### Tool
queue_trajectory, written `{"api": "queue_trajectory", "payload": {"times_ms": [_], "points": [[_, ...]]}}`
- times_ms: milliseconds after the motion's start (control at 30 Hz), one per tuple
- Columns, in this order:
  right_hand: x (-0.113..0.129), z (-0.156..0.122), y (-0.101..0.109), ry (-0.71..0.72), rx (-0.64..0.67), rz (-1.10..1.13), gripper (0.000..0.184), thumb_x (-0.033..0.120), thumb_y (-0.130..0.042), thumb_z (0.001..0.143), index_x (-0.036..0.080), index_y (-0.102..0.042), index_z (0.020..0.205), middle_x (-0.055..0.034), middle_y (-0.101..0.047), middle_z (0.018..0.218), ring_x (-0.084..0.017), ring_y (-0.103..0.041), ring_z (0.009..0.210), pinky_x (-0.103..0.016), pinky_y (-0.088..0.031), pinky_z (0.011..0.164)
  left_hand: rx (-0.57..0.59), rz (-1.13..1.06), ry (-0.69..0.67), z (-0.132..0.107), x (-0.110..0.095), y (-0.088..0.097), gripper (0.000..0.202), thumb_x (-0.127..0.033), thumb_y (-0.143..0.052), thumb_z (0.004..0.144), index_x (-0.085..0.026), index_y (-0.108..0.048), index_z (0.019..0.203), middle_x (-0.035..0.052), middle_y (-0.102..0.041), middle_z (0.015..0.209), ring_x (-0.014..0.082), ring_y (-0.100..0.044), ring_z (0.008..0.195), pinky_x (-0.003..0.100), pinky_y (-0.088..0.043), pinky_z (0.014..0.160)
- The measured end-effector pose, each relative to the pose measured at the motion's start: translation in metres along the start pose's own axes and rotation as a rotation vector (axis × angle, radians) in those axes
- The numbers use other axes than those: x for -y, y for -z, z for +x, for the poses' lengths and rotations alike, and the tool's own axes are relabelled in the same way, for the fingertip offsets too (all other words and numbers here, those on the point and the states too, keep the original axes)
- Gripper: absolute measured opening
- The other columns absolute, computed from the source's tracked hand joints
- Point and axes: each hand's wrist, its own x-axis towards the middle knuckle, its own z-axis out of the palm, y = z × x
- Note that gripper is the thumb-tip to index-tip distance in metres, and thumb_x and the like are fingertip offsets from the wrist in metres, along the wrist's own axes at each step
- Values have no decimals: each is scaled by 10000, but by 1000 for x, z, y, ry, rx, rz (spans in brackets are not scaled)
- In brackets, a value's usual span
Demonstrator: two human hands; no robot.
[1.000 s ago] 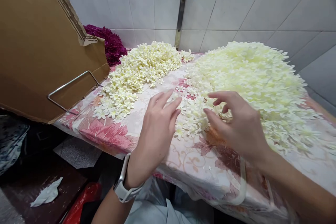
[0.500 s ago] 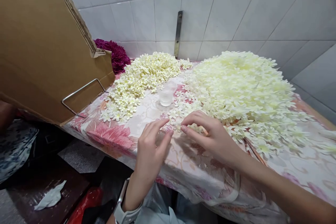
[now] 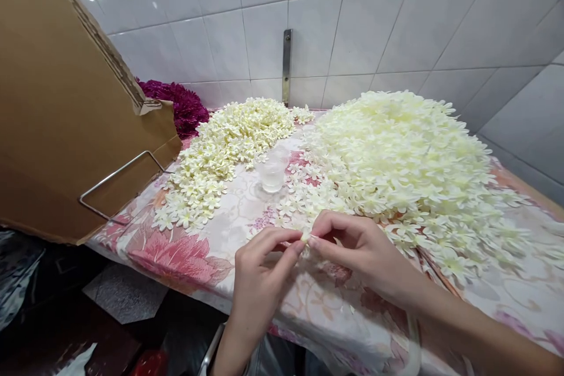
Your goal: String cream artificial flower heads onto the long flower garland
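My left hand point(image 3: 259, 270) and my right hand point(image 3: 359, 252) meet fingertip to fingertip over the near part of the table. Both pinch one small cream fabric flower point(image 3: 305, 237) between them. A big heap of cream flowers point(image 3: 409, 158) lies just behind my right hand. A smaller, flatter pile of cream flowers point(image 3: 220, 153) stretches along the left side. Between the two piles stands a small clear cup point(image 3: 272, 176).
A floral pink tablecloth point(image 3: 176, 255) covers the table. A large brown cardboard box point(image 3: 57, 106) with a metal wire handle leans at the left. Dark magenta flowers point(image 3: 178, 103) sit behind it against the white tiled wall. The dark floor lies below left.
Both hands have drawn back from the edge of the big heap toward me and come together, now pinching one flower. The clear cup, hidden a second ago, shows between the piles.
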Motion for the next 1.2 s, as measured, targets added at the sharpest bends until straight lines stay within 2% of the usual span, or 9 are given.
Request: {"api": "queue_trajectory", "payload": {"times_ms": [400, 633, 800, 933, 1033, 1100, 1133, 1167, 1200], "points": [[-2, 2, 3, -28, -49, -6, 287, 369, -723, 693, 161, -546, 607, 32, -478, 591, -79, -443, 515, -210, -341, 469, 21, -10, -11, -1, 1, 2, 78, -186, -635, 782, -195, -712, 779, 16, -723, 776, 135, -665, 727, 190, -526, 657], [-8, 4, 5, -37, 66, 64, 250, 387, -726, 684, 162, -618, 679, 9, -530, 638, -87, -459, 539, -204, -356, 461, 109, -180, 125, 4, 0, 6, 30, -204, -673, 745, -188, -696, 734, 5, -712, 711, 136, -659, 640, 195, -529, 588], [-5, 6, 5, 10, 65, 13, 247, 394, -685, 724, 158, -638, 670, -2, -556, 652, -89, -477, 544, -209, -365, 469, 89, -106, 111, 1, 0, 3, 86, -210, -630, 778, -178, -677, 714, 6, -698, 699, 137, -651, 658, 198, -514, 607], [6, 6, 11, 20, -84, -232, 256, 401, -617, 777, 173, -604, 660, 11, -543, 576, -104, -474, 497, -229, -346, 447, -40, 158, 3, 4, 1, 6, 92, -181, -589, 796, -166, -641, 722, 7, -673, 684, 135, -634, 646, 210, -488, 604], [16, 8, 22, 233, -366, -603, 213, 334, -572, 819, 182, -605, 673, -26, -611, 654, -142, -522, 566, -274, -394, 533, -217, 390, -147, 20, -3, 15, 83, -170, -585, 796, -153, -638, 735, 21, -669, 688, 143, -620, 641, 234, -474, 620], [22, 12, 29, 416, -537, -882, 149, 243, -531, 841, 176, -630, 752, -64, -649, 752, -178, -559, 654, -306, -417, 609, -304, 441, -258, 35, -10, 20, 98, -193, -569, 821, -150, -648, 781, 41, -687, 754, 151, -627, 686, 254, -481, 658], [24, 14, 30, 477, -589, -1012, 146, 197, -503, 847, 166, -640, 809, -85, -656, 794, -198, -572, 695, -318, -422, 628, -298, 460, -324, 42, -15, 21, 117, -187, -547, 836, -155, -657, 812, 54, -697, 814, 162, -635, 746, 271, -486, 697], [26, 17, 31, 510, -620, -1138, 165, 157, -481, 844, 149, -645, 858, -108, -658, 830, -220, -579, 737, -329, -425, 636, -195, 481, -383, 49, -19, 22, 132, -169, -536, 839, -163, -668, 828, 65, -704, 867, 180, -638, 819, 293, -486, 744], [28, 19, 31, 521, -630, -1256, 185, 129, -467, 836, 132, -647, 879, -127, -657, 847, -239, -580, 763, -336, -424, 633, -25, 520, -423, 55, -22, 24, 147, -156, -534, 836, -174, -680, 833, 67, -709, 887, 198, -636, 879, 314, -481, 786]]}}
